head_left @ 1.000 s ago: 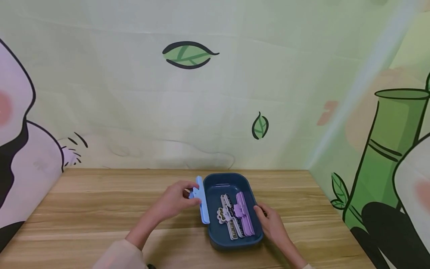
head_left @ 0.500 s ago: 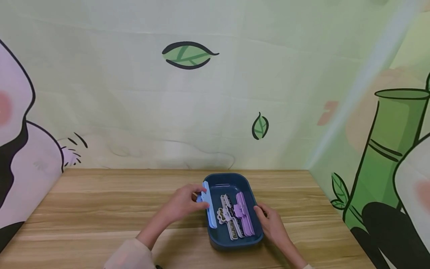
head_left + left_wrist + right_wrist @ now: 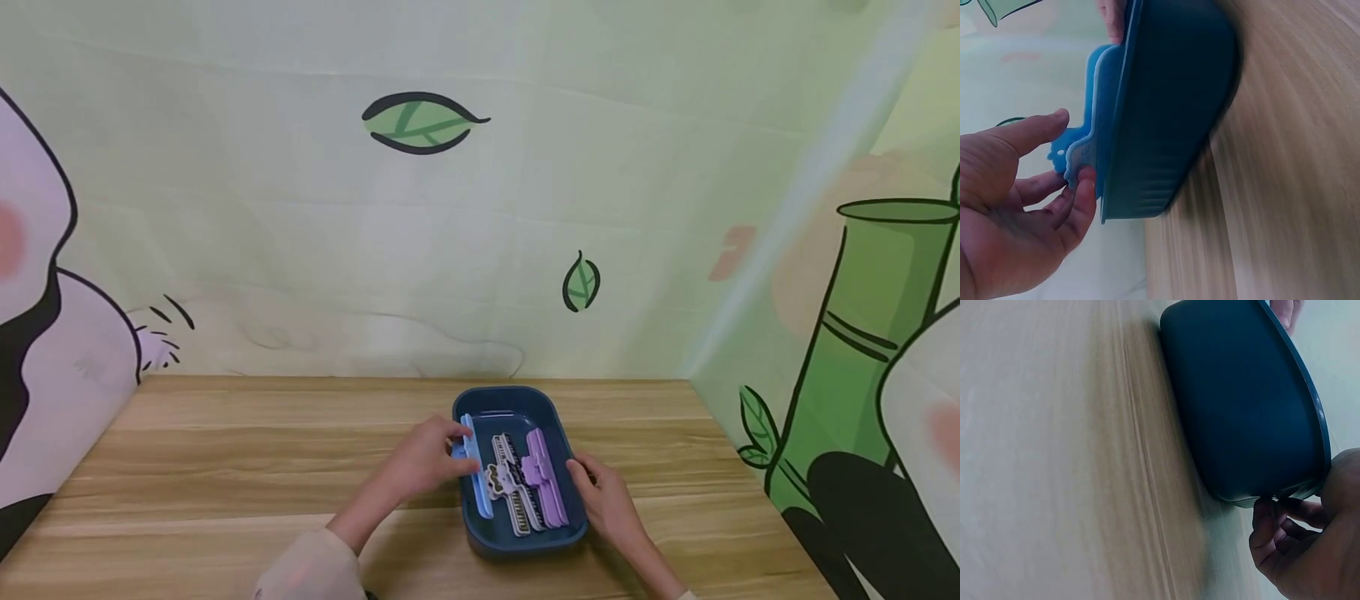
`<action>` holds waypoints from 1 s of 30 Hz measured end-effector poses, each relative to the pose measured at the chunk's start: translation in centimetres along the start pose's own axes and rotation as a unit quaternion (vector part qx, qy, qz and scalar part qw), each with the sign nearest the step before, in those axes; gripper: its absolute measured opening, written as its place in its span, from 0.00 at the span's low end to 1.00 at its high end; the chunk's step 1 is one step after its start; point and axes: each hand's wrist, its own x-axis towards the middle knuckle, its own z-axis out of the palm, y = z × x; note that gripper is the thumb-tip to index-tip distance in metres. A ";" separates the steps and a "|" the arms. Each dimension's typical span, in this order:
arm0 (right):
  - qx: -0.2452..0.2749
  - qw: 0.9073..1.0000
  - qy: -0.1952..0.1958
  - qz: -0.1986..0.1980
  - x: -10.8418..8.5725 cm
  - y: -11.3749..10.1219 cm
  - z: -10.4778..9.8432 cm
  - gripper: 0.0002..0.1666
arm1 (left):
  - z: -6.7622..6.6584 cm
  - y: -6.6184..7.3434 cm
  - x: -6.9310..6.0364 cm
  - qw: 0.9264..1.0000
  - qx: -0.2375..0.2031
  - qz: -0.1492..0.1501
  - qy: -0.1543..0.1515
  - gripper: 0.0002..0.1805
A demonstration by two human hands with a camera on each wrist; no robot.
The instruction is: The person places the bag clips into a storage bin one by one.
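Observation:
A light blue bag clip (image 3: 482, 492) is held by my left hand (image 3: 426, 460), thumb and fingers spread along it. It sits just inside the left wall of the dark blue bin (image 3: 517, 547), tilted. The left wrist view shows the fingers at the handle of the blue clip (image 3: 1105, 94), which rises above the rim. My right hand (image 3: 609, 498) grips the bin's right rim, thumb on top and fingers outside. Within the bin lie a purple bag clip (image 3: 551, 493) and black-and-white patterned clips (image 3: 519, 508), close together and partly overlapping.
The bin stands on a wood-grain table (image 3: 247, 467). Behind it rises a pale green backdrop (image 3: 300, 208) printed with leaves and bamboo, meeting the table's back edge.
My left hand has carried the blue clip rightward and slightly down, from outside the bin's left rim to inside it. The right hand and the bin have stayed in place.

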 end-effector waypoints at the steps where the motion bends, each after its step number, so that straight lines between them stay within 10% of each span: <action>1: 0.000 1.000 0.000 -0.002 0.0 -0.1 0.0 0.13 | 0.1 0.0 0.0 1.000 0.003 0.002 -0.002 0.25; 17: 0.001 1.000 -0.001 0.003 -0.1 0.1 0.1 0.13 | 1.2 -0.1 0.6 0.996 0.090 -0.007 -0.025 0.29; 30: 0.001 1.000 -0.003 0.011 -0.1 0.2 0.1 0.16 | 1.2 0.2 0.2 0.998 0.056 -0.030 -0.001 0.23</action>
